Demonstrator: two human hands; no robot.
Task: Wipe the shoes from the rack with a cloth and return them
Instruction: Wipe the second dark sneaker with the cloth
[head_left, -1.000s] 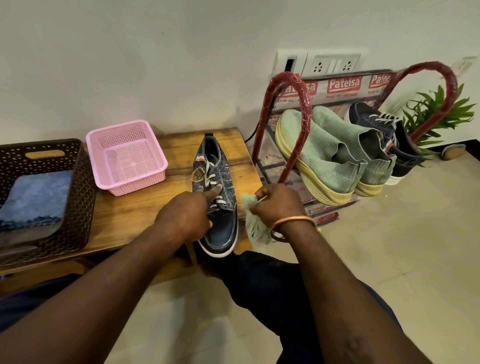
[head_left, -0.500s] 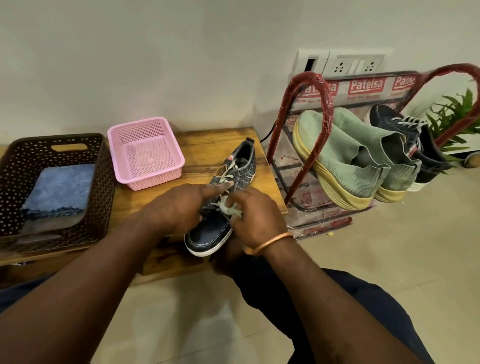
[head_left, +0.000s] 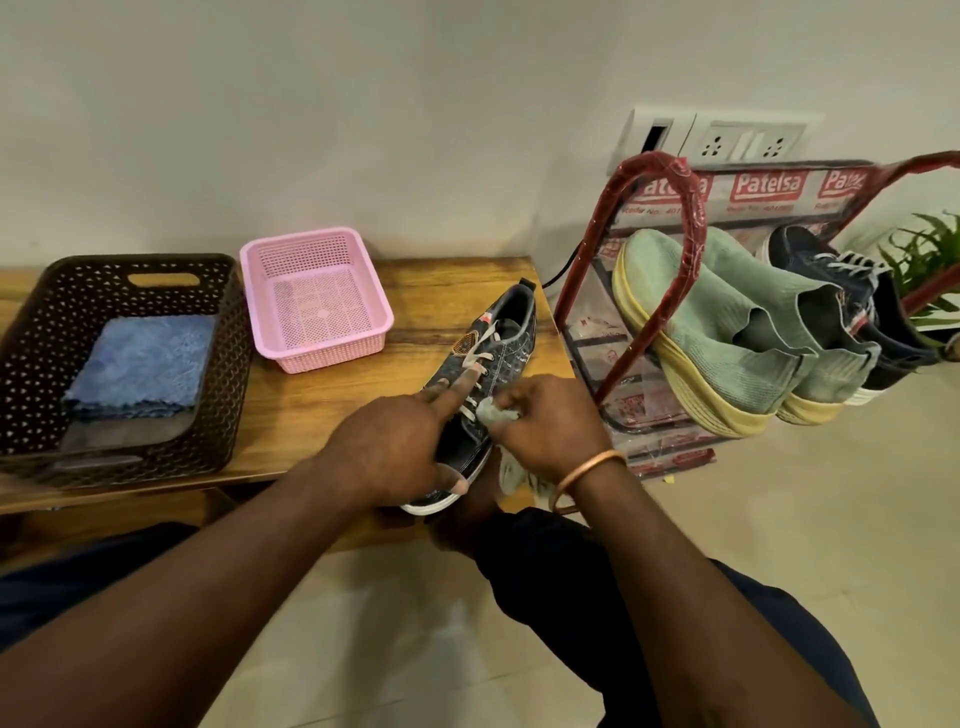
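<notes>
A dark denim sneaker (head_left: 498, 348) with pale laces lies tilted on the wooden bench (head_left: 322, 410), toe toward me. My left hand (head_left: 400, 447) holds its toe end, forefinger stretched along the laces. My right hand (head_left: 550, 426) grips a pale green cloth (head_left: 496, 413) and presses it against the shoe's right side; more cloth hangs below the wrist. To the right stands the red shoe rack (head_left: 654, 171) with two green slip-on shoes (head_left: 717, 332) and the other denim sneaker (head_left: 852, 306).
On the bench's left a dark brown perforated basket (head_left: 218, 332) holds a folded blue cloth (head_left: 140, 364). A pink basket (head_left: 311, 244) sits beside it. A wall socket panel (head_left: 727, 140) is above the rack, a green plant (head_left: 924, 265) at far right. Tiled floor lies below.
The sneaker has turned from lying straight to angled, heel to the right. My right hand moved from beside the shoe onto its side with the cloth. The view shifted left.
</notes>
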